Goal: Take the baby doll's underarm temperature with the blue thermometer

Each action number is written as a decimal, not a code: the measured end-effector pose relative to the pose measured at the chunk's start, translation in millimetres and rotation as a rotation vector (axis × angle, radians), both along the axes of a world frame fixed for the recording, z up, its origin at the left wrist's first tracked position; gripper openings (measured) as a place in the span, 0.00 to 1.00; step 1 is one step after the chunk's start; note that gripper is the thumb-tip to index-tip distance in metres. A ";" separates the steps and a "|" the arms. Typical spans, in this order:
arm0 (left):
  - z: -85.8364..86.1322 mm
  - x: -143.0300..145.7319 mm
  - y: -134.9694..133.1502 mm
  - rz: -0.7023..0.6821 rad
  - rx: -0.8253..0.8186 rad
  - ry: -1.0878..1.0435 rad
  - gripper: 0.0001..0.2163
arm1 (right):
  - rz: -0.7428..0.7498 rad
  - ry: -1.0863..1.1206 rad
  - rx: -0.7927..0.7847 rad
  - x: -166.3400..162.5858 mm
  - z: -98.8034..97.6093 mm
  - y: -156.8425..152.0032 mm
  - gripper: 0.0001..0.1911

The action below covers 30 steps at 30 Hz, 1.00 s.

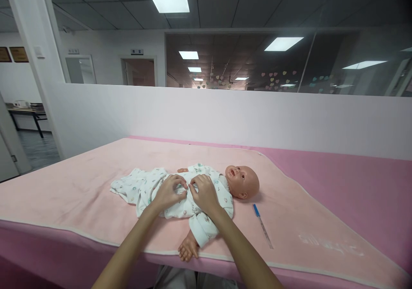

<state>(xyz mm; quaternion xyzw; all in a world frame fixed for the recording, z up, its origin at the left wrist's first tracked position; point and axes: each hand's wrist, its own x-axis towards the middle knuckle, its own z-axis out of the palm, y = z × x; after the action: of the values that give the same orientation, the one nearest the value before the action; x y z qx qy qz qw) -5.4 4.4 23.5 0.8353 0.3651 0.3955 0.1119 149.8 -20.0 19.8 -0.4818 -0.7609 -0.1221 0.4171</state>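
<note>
A baby doll lies on its back on a pink blanket, its head to the right. It wears a white patterned baby outfit whose legs stretch to the left. My left hand rests over the doll's belly, thumb and fingertips pinched on the outfit's front. Close beside it, my right hand pinches the same cloth at the chest. The bit of fabric or fastener between the fingertips is too small to make out. One doll hand sticks out of its sleeve near the front edge.
A pen-like stick with a blue cap lies right of the doll, below its head. The pink blanket covers a padded surface. A low white wall stands behind it. The surface's front edge is close to my lap.
</note>
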 end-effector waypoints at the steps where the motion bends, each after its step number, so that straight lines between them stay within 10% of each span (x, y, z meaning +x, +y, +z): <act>1: -0.7 0.0 0.3 0.012 0.001 0.001 0.05 | 0.000 0.001 -0.003 0.0 0.2 -0.1 0.04; 30: 0.1 -2.4 -1.5 -0.002 -0.015 0.028 0.05 | -0.006 0.004 -0.012 -1.4 0.6 -0.8 0.05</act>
<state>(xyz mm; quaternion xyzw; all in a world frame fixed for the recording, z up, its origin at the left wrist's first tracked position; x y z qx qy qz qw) -7.8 2.9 23.6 0.8402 0.3687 0.3811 0.1136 148.4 -20.8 20.4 -0.4870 -0.7592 -0.1176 0.4155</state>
